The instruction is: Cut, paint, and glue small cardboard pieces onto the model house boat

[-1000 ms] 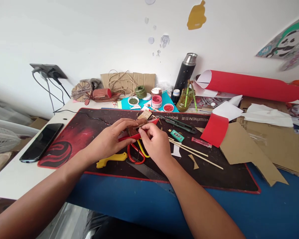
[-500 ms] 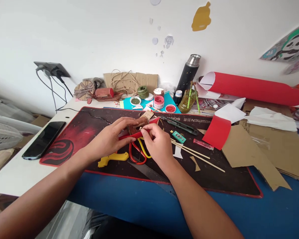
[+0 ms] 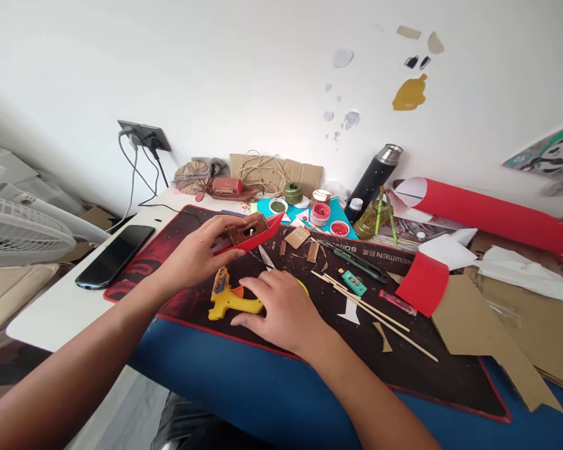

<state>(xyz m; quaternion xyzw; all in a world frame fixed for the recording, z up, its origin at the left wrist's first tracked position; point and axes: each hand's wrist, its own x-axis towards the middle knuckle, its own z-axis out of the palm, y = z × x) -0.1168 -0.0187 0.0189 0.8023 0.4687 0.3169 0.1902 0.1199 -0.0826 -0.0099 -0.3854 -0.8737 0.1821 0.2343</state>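
Note:
My left hand (image 3: 209, 247) is closed around a small model boat (image 3: 261, 236) with a red hull and brown upper parts, raised above the mat. A small pale bit shows in the boat's brown opening. My right hand (image 3: 281, 309) hovers with thumb and fingers apart, by the handle end of a yellow hot glue gun (image 3: 232, 304); whether it touches the gun I cannot tell. Beneath that hand lies a pair of scissors (image 3: 264, 256), its blades showing and its handles mostly covered.
On the dark mat (image 3: 309, 334) lie thin wooden sticks (image 3: 380, 309), a utility knife (image 3: 354, 259), a green glue-like packet (image 3: 353, 282) and cardboard scraps. Paint pots (image 3: 319, 214), a black flask (image 3: 375, 172) and a second brown boat (image 3: 228, 187) stand behind. A phone (image 3: 115, 256) lies left.
My right hand has left the boat and come down toward the glue gun, its fingers opening. My left hand still holds the boat, now tilted up. The camera view has shifted.

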